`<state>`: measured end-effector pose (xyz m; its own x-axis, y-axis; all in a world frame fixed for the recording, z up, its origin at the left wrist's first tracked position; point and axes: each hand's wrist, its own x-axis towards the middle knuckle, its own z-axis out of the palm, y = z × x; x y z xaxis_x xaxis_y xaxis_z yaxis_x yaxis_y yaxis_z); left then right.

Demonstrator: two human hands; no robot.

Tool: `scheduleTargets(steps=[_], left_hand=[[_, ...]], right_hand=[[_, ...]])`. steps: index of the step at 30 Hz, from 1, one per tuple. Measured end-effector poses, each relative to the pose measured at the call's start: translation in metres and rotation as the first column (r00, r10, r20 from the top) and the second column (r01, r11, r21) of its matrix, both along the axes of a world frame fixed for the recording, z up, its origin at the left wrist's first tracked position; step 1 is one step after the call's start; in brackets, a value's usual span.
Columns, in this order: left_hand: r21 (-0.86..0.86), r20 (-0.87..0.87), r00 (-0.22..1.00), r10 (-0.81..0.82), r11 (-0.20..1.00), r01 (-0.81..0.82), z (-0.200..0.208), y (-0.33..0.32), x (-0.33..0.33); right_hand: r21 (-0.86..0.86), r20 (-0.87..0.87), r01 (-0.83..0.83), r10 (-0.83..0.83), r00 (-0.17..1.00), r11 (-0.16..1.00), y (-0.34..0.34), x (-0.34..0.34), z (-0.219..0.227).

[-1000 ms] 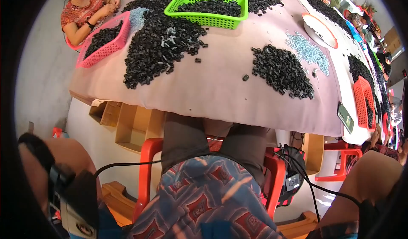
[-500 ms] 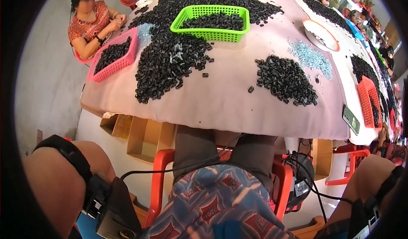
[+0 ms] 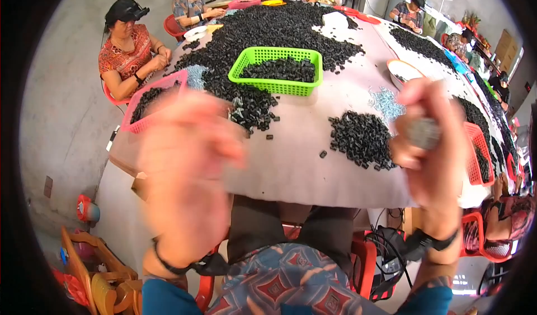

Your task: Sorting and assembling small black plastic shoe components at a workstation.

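My left hand point(image 3: 184, 153) is raised in front of the near left part of the table. It is smeared by motion, so its fingers and anything in them cannot be made out. On the right, my right hand point(image 3: 433, 147) is also up, its fingers curled in. Against them shows a blurred grey, roundish patch point(image 3: 423, 134) whose kind I cannot tell. Just left of this hand lies a heap of small black plastic parts point(image 3: 361, 139). Small pale-blue metallic pieces point(image 3: 386, 103) are spread behind that heap. Wrist bands sit on both my wrists.
A green basket point(image 3: 275, 87) with black parts stands mid-table before a large black heap point(image 3: 285, 24). There is a pink basket point(image 3: 179, 80) at left, a red basket point(image 3: 475, 164) at right and a white bowl point(image 3: 404, 71) behind my right hand. Several people sit around the table.
Both my hands have come up from beside my lap to above the table's near edge. The view has tilted upward, showing more of the room and the people.
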<state>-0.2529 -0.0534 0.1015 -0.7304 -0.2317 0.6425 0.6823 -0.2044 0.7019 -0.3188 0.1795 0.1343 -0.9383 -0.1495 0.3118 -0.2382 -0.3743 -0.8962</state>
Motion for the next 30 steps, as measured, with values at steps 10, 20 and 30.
scheduleTargets(steps=[10,20,30], left_hand=[[-0.059,0.493,0.829,-0.262,0.941,0.333,-0.122,0.045,-0.053],[-0.044,0.637,0.737,-0.225,0.944,0.327,-0.140,0.050,-0.046],[-0.320,0.720,0.552,-0.420,0.504,0.802,-0.168,0.094,-0.037]], right_hand=[[0.092,0.346,-0.293,0.245,0.906,0.952,-0.043,-0.031,-0.122],[0.279,0.325,-0.436,0.344,0.881,0.855,-0.002,-0.028,-0.150],[0.837,0.106,-0.122,0.062,0.992,0.534,0.108,-0.064,-0.096]])
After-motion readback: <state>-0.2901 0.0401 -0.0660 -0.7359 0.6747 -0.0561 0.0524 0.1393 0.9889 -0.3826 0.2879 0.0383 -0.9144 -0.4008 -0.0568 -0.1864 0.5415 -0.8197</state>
